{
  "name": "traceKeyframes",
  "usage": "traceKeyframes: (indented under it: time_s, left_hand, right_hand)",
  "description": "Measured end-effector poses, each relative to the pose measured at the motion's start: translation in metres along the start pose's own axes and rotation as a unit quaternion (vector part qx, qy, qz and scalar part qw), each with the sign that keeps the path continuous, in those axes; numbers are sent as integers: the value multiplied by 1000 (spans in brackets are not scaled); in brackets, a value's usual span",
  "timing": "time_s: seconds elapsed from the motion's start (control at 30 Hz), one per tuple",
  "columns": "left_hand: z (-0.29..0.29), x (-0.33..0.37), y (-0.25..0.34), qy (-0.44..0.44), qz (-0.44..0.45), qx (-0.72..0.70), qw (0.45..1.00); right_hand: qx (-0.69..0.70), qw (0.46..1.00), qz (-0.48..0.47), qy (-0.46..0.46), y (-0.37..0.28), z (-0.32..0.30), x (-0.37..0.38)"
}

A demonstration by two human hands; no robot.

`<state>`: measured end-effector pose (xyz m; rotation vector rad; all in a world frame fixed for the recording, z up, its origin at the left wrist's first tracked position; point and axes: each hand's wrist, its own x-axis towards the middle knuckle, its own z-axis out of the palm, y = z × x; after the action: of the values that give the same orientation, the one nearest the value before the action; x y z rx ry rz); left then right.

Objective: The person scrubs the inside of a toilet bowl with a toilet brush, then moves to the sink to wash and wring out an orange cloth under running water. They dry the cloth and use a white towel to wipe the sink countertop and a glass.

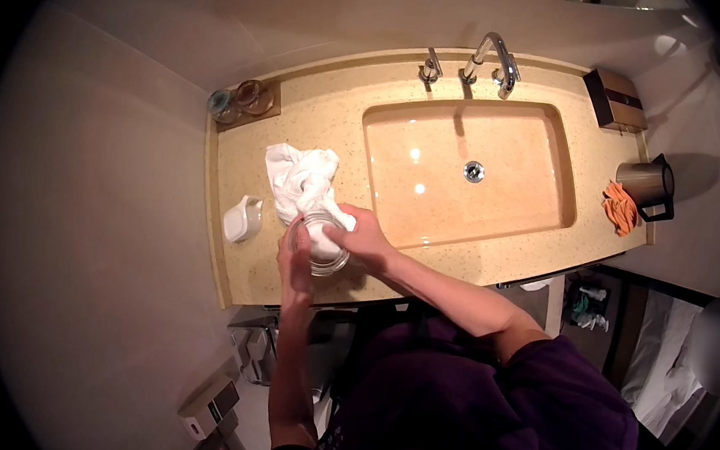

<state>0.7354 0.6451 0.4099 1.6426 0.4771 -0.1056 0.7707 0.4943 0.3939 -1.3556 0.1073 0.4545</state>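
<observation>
Over the counter's left part, my left hand [295, 260] is closed round the side of a clear round glass vessel [329, 267]. My right hand [365, 241] grips a white cloth [300, 176], part of which is pushed into the mouth of the glass. The rest of the cloth lies crumpled on the counter beyond my hands. Left of them rests a small white-and-clear container [244, 219]. My fingers hide some of the glass's rim and wall.
Right of my hands is a rectangular sink [574, 170] with a chrome faucet [492, 53] behind. Two glasses [251, 98] sit on a brown tray [271, 110] at the far left. A brown box [615, 101], a kettle [647, 182] and an orange cloth [620, 210] line the right end.
</observation>
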Motion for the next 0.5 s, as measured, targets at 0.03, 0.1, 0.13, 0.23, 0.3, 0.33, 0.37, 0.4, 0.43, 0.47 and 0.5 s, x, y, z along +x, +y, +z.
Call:
traceKeyframes:
  time_s: [0.03,0.1,0.13,0.23,0.3,0.33,0.37,0.4,0.43,0.47,0.5]
  left_hand:
    - [-6,6,4,-50,-22,-37,998]
    - [-14,21,8,-68,32,58,995]
    - [-14,26,11,-82,87,154,981]
    - [-24,41,-9,-89,74,170,979]
    - [-29,47,-19,-89,73,189,975]
    - [-26,49,-17,-93,31,215,972]
    - [-24,49,-15,-96,-12,240,966]
    - [-29,50,-19,-93,-13,240,966]
    - [-34,50,-24,-66,15,262,963]
    - [-38,48,-29,-39,42,283,957]
    - [-37,47,-27,-40,42,283,957]
  right_hand:
    - [179,976,94,-82,-4,-4,0]
    - [248,946,154,-137,-17,-9,-3]
    - [315,905,213,-193,-24,-10,-4]
    - [313,892,233,-230,-18,-12,2]
    - [282,900,248,-220,-17,-14,6]
    - [224,920,228,-228,-14,-20,12]
    - [164,935,208,-236,-12,-23,15]
    - [163,934,210,-239,-14,-23,16]
    - [56,958,176,-221,-16,-22,17]
    - [-51,968,140,-200,-17,-20,17]
    - [-149,971,105,-156,-17,-19,18]
